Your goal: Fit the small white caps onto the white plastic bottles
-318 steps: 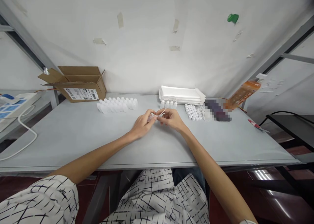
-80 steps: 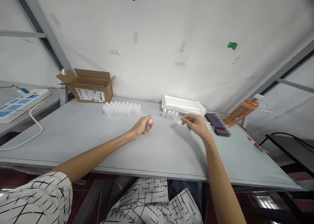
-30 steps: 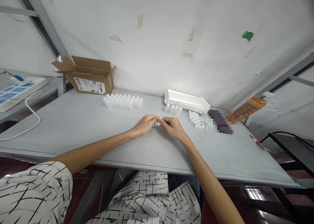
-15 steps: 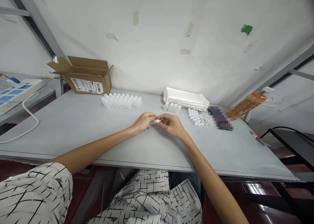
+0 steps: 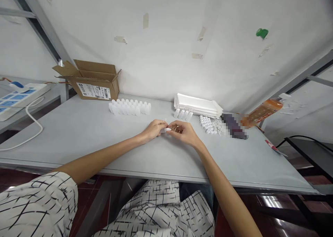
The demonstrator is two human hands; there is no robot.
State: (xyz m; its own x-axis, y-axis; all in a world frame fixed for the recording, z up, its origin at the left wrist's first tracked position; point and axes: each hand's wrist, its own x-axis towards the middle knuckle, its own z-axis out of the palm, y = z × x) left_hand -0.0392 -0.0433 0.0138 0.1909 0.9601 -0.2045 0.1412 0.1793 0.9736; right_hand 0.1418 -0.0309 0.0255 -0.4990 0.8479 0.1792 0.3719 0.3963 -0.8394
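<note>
Holding a small white bottle (image 5: 162, 130) in our left hand (image 5: 152, 131), we pinch its white end between the thumb and fingers of our right hand (image 5: 185, 133). Beyond the grip, slightly right, four similar bottles (image 5: 181, 114) stand before a white stack (image 5: 196, 103); farther right lie small white pieces (image 5: 206, 124); beyond, leftward, bottle rows (image 5: 130, 108) stand near a cardboard box (image 5: 91, 81).

Two hands (image 5: 153, 130) hold one small bottle (image 5: 163, 130); four more bottles (image 5: 181, 114) form a row. The bottle cluster (image 5: 130, 108) and white caps (image 5: 206, 124) are too crowded to count. One cardboard box (image 5: 95, 90), one orange drink bottle (image 5: 264, 112), one power strip (image 5: 23, 99).
</note>
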